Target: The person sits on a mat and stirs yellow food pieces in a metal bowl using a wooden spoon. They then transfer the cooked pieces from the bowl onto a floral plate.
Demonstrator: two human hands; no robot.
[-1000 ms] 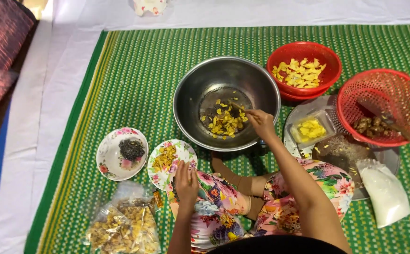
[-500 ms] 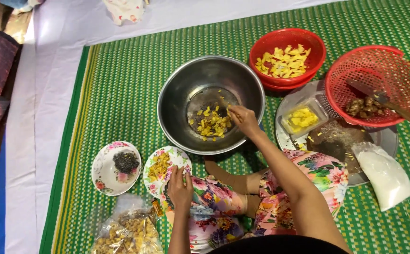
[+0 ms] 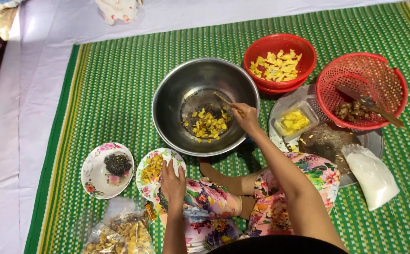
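Note:
I sit cross-legged on a green woven mat [image 3: 111,94]. My right hand [image 3: 245,115] reaches into a large steel bowl [image 3: 177,89] and grips a thin wooden stick [image 3: 224,99] over yellow food pieces [image 3: 208,125] at the bowl's bottom. My left hand [image 3: 173,182] rests with fingers spread on the edge of a floral plate [image 3: 144,162] that holds yellow bits, next to my knee.
A second floral plate [image 3: 92,175] holds a dark heap. A red bowl [image 3: 303,51] of yellow pieces and a red basket [image 3: 393,80] with a knife [image 3: 372,104] stand at right. A steel tray [image 3: 374,140], a white bag [image 3: 372,175] and clear snack bags [image 3: 115,233] lie near.
My right hand has shifted slightly inside the steel bowl, and the thin stick now shows in it. The view has slid, so everything sits further right. My left hand stays on the plate.

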